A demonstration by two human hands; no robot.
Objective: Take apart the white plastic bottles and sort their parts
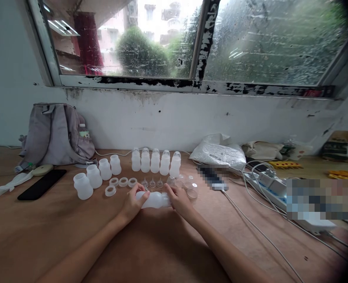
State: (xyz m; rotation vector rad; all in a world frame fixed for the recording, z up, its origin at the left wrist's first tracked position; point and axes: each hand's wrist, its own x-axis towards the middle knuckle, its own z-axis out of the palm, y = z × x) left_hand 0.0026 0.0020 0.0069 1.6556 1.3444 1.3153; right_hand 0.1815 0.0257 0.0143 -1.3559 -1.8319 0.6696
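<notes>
A translucent white baby bottle point(152, 200) lies on its side between my hands, its capped end toward the right. My left hand point(134, 202) is closed round the bottle's base. At the other end, my right hand point(178, 197) has its fingers on the cap. Behind them lie several white collar rings point(123, 181) and clear nipples point(152, 183). Several clear caps point(192, 192) stand by my right hand. Open bottle bodies point(83, 186) form a slanting row at the left. Several capped bottles point(155, 161) stand upright in a row at the back.
A black phone point(42, 184) and a grey backpack point(54, 133) are on the left. To the right are a silvery plastic bag point(218, 151), a power strip point(265, 190) and trailing white cables point(259, 232). The wall and window point(127, 43) rise behind the table.
</notes>
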